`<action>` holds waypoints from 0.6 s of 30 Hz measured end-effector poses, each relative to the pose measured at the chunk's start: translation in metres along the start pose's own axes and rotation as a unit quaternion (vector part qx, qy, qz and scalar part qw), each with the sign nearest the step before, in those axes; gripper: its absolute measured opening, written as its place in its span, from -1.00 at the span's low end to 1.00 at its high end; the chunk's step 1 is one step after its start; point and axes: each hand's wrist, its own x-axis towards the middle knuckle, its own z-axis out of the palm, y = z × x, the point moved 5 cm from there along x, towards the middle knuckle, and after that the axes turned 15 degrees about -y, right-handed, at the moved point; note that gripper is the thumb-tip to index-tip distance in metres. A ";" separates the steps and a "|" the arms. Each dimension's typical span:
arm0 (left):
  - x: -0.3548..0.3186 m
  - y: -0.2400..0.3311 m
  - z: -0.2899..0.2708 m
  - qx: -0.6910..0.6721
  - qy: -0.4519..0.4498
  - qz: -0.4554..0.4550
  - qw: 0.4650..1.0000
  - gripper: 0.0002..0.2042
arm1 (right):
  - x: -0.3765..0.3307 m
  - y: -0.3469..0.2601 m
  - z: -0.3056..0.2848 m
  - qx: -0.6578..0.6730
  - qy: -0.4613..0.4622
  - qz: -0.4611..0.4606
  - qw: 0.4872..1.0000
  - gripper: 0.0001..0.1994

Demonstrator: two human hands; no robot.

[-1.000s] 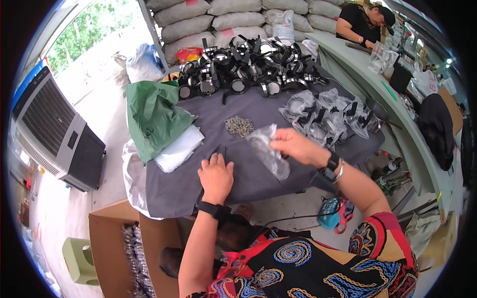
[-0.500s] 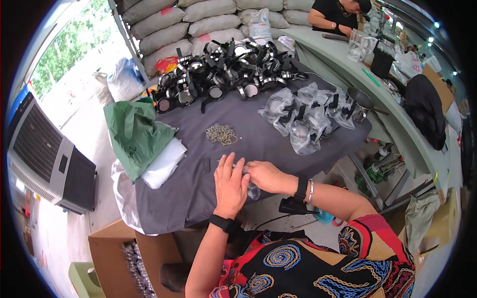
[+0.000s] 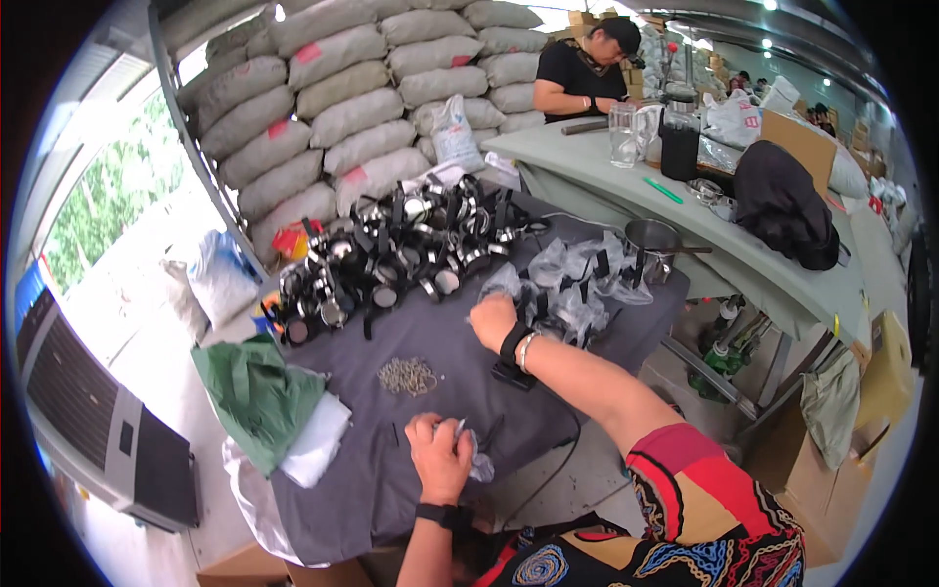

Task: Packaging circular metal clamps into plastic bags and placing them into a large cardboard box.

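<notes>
My left hand (image 3: pixel 439 462) is closed at the near edge of the cloth-covered table, around a crumpled clear plastic bag (image 3: pixel 480 466). What the bag contains is hidden. Farther out, my right hand (image 3: pixel 493 322) reaches over the table with fingers curled. It is beside several clear-bagged pieces with black handles (image 3: pixel 561 303), and whatever it grips cannot be made out. Between the hands and the far side lies a small heap of thin metal chain (image 3: pixel 407 376). Beyond it is a big pile of round metal pieces with black handles (image 3: pixel 386 259).
A green bag (image 3: pixel 256 401) and white plastic sheets (image 3: pixel 318 440) lie at the table's left. A metal pot (image 3: pixel 657 256) stands at the right edge. Stacked sacks (image 3: pixel 357 103) line the back. Another person (image 3: pixel 579 78) works at a second table (image 3: pixel 587 157).
My right hand has left the left hand and moved forward and right to the bagged pieces. My left hand stays near the table edge with the plastic bag. The view has tilted up.
</notes>
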 end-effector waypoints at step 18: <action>-0.002 -0.017 -0.001 -0.057 0.048 -0.065 0.995 -0.32 | -0.099 -0.056 -0.063 0.473 -0.195 -0.279 0.812 -0.80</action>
